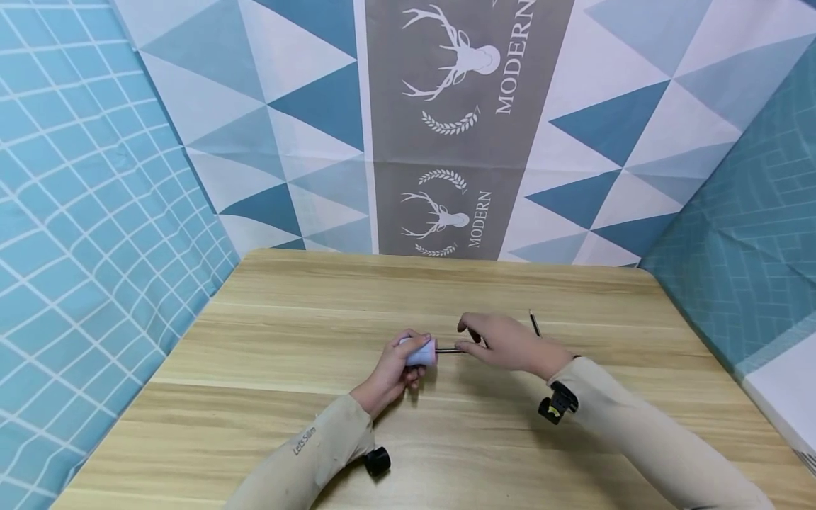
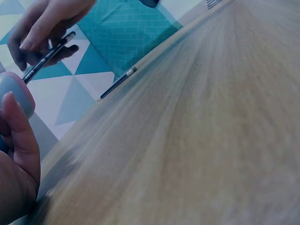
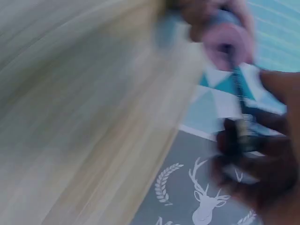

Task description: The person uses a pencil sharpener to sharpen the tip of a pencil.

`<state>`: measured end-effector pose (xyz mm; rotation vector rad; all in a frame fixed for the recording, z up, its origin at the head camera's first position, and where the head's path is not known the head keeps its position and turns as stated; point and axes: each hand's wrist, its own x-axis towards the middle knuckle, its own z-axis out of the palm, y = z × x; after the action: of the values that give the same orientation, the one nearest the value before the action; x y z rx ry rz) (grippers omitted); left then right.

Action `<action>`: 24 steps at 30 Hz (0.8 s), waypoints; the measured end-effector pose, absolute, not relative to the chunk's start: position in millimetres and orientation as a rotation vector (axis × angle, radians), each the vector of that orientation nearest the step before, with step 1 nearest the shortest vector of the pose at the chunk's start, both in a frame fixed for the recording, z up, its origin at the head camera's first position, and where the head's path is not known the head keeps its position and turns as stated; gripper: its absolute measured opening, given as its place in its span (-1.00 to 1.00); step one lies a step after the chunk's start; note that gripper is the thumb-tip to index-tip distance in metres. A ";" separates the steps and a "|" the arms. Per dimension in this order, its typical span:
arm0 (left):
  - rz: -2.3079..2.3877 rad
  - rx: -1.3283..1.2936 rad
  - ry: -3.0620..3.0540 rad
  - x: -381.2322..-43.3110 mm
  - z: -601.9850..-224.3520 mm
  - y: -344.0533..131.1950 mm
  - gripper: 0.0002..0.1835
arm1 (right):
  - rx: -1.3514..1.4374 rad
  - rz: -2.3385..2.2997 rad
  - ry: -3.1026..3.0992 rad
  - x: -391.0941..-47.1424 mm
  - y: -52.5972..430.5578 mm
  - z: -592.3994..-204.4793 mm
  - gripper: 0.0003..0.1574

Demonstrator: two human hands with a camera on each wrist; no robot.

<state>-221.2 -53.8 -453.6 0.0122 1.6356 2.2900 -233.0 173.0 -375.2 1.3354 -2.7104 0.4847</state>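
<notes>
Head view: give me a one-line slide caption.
Left hand grips a pale sharpener with a pencil in it, right hand by the pencil's end, another pencil lying on the table.

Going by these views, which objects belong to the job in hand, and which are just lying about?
In the job, it seems:
pale, pink-ended cylinder, apparently a sharpener
pencil stuck into its end

Probably just lying about:
second pencil, loose on the table
white object, far right of the head view, unclear what

“MODERN” twice on grey wall panel point(image 1: 440, 152), “Let's Slim” on left sleeve point(image 1: 312, 457); inserted pencil point(image 2: 49, 56), lettering unreadable
</notes>
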 end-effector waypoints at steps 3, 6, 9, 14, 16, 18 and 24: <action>2.293 0.010 1.636 -221.7 -454.2 -54.8 -0.82 | 1.461 0.186 -2.385 -228.6 172.9 -386.8 -0.74; 2.294 0.001 1.634 -222.2 -453.6 -55.1 -0.81 | 1.503 -0.053 -2.105 -229.0 171.7 -401.1 -0.77; 2.286 -0.001 1.638 -221.9 -452.0 -54.3 -0.80 | 1.490 -0.209 -1.925 -231.6 170.8 -410.3 -0.57; 2.281 0.004 1.643 -221.4 -451.9 -53.4 -0.80 | 1.477 -0.339 -1.747 -239.4 168.6 -417.5 -0.57; 2.280 0.002 1.644 -221.4 -452.6 -53.4 -0.80 | 1.471 -0.344 -1.707 -243.5 167.5 -421.3 -0.60; 2.281 -0.001 1.648 -221.6 -453.0 -53.3 -0.79 | 1.470 -0.337 -1.689 -246.2 166.2 -423.5 -0.60; 2.294 0.005 1.655 -221.4 -453.3 -53.0 -0.79 | 1.527 -0.278 -1.779 -245.9 162.3 -423.2 -0.55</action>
<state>-221.4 -53.0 -453.3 0.0051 1.6546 2.2943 -245.9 162.3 -423.2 1.5265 -1.7788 -0.2776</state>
